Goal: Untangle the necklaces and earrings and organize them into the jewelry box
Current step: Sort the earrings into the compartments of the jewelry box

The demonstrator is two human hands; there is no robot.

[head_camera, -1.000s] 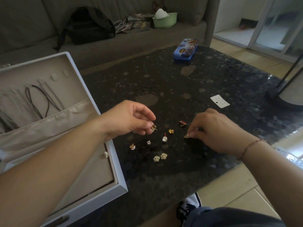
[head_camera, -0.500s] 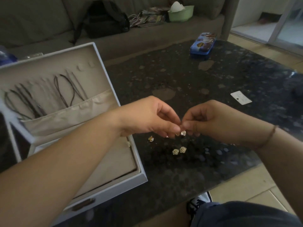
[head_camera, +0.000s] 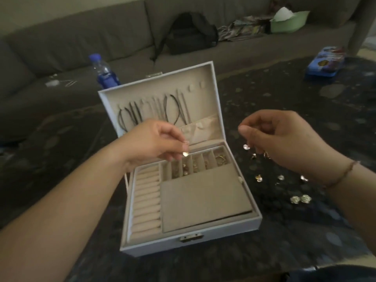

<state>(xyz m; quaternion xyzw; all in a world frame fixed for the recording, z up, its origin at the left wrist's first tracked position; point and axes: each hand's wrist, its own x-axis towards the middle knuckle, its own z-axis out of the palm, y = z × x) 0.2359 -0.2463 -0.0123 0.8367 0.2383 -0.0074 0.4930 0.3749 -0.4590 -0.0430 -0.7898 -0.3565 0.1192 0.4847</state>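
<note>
Writing unreadable; left hand (head_camera: 156, 142) pinches earring (head_camera: 185, 153) over jewelry box (head_camera: 203, 233).

Left hand (head_camera: 160, 142) pinching; right hand (head_camera: 284, 139) curled

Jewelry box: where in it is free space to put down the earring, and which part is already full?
Free: the flat grey pad in the jewelry box, bordered by ring rolls on its left and small compartments behind. Those compartments are crowded with gold pieces. The left hand pinches an earring above them.

The left hand (head_camera: 156, 143) hides part of the jewelry box (head_camera: 191, 241) compartments; the earrings (head_camera: 299, 199) blur.
</note>
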